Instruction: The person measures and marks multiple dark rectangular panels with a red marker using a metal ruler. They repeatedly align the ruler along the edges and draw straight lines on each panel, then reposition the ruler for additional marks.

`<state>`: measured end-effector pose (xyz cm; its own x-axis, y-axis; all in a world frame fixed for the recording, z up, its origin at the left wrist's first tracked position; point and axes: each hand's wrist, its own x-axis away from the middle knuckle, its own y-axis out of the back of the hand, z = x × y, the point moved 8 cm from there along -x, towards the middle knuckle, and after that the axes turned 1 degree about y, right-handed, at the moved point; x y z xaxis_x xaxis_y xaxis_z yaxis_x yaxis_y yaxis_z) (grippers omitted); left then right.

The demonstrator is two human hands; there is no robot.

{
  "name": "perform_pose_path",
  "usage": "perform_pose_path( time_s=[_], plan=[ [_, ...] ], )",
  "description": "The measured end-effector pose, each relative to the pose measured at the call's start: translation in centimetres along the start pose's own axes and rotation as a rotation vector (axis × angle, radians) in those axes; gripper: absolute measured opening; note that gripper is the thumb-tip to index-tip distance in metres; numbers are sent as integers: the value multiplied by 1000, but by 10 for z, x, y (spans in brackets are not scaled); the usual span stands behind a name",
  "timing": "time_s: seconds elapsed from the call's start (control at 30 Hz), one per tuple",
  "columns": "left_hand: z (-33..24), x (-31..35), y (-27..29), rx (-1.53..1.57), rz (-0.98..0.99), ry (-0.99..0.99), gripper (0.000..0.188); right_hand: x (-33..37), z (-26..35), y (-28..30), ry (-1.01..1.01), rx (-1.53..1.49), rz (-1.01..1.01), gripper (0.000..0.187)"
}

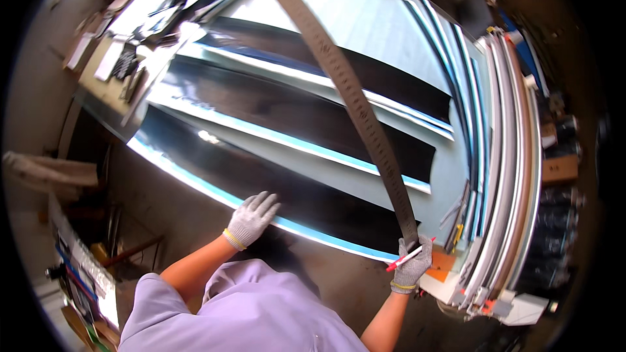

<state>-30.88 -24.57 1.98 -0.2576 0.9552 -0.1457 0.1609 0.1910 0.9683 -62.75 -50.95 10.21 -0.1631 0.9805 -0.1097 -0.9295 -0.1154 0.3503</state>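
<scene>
My left hand [250,221], in a grey knit glove with a yellow cuff, rests at the near edge of a glossy black sheet [293,199] with a pale blue and white border. Its fingers are stretched out, and nothing shows in them. At the sheet's right end my gloved right hand [413,267] grips one end of a long metal ruler [352,101]. A red and white marker [405,259] is held across the same hand. The ruler is raised, slanting over the sheets up to the top of the view. Two more black sheets [293,107] [398,81] lie beyond.
The sheets lie on a broad pale worktable [339,0]. Dark narrow strips [450,58] run along its right side, beside a bundle of long profiles [505,156]. An orange piece [438,266] lies near my right hand. Offcuts [163,16] crowd the far left.
</scene>
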Motion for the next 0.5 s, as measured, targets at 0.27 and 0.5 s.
perform_pose_path(
  time_s=[0.27, 0.5],
  plan=[
    [186, 74, 47, -203, -365, 892, 60, 3, -26, -50, 120, 122, 387, 25],
    [226, 90, 24, -230, -428, 980, 68, 13, -32, -101, 495, 665, 598, 42]
  ],
)
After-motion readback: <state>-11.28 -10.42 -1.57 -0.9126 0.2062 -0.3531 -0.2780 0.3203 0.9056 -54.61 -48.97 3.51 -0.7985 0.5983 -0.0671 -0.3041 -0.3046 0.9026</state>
